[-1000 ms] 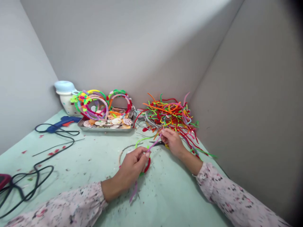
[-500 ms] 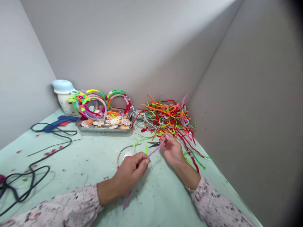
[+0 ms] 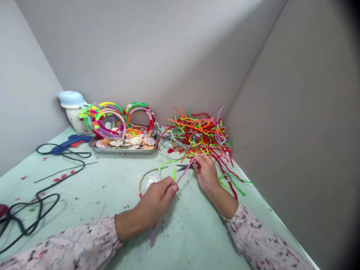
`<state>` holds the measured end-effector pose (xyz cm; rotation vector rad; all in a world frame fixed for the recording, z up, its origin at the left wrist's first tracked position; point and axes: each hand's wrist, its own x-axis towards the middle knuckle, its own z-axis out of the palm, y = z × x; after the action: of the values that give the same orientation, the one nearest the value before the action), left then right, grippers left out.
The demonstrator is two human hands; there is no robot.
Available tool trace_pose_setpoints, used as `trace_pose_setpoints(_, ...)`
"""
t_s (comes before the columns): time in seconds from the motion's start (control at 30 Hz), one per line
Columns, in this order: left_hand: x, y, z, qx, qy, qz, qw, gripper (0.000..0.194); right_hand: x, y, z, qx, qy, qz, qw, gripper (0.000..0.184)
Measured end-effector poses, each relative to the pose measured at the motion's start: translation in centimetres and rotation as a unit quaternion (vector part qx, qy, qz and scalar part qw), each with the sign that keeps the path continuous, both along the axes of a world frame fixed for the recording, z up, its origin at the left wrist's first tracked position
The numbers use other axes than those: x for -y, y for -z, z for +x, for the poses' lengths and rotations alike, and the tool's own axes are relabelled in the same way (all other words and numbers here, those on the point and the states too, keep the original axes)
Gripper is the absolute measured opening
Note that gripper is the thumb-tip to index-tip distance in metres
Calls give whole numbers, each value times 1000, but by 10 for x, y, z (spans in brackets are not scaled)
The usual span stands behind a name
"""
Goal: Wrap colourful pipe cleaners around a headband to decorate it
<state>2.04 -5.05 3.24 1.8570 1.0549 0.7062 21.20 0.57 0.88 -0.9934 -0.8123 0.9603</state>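
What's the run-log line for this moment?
left hand: holds purple pipe cleaner over hoop | right hand: pinches its upper end | nearby: scissors

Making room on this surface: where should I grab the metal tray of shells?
Take the metal tray by its long front rim, coming from the near side, and steady its right end. That edge lies bare and faces you. The shells sit loose and the pipe-cleaner-wrapped hoops stand at the back, so keep it level.
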Motion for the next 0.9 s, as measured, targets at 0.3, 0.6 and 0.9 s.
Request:
trace_pose_setpoints(0.3, 8, 1, 1, 46, 6, -108, 993, 26, 1, 0, 1, -7, -35, 9, 999, 15)
trace_pose_setpoints(0.6, 2, 5, -1, 103, -14, -125, 987, 28, -2, -2, 6, -76, -57, -3, 995, 17)
trace_pose_setpoints(0.9, 7, -5, 2, 14, 4, -37, 999, 24, -1, 0, 7, 117, 91, 20, 989, 21)
